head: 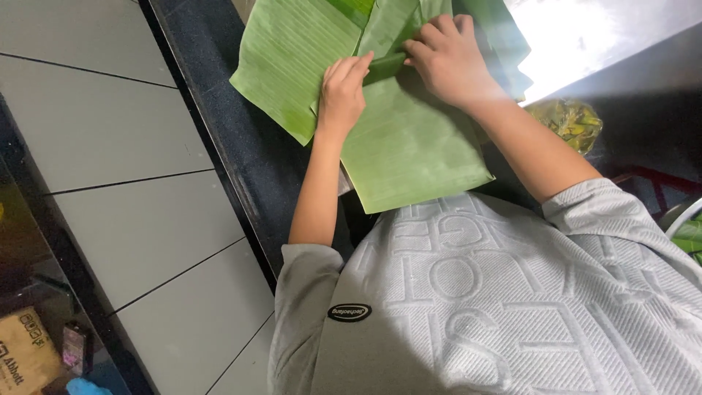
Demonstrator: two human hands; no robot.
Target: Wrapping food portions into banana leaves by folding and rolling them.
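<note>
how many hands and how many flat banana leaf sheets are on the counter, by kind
hands: 2, left hand and right hand, both on a rolled leaf piece
flat leaf sheets: 2 clear, left sheet and near sheet
total: 4

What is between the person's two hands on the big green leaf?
In the head view, a small dark green rolled fold of leaf lies between the left hand and right hand.

Light green banana leaves (409, 146) with fine parallel ribbing, darker green rolled leaf strip (385, 66), black speckled counter (227, 139), pale grey wall tiles (110, 132) with dark seams, light grey embossed-letter shirt (497, 300), yellow-green scraps (570, 121) far right.
</note>
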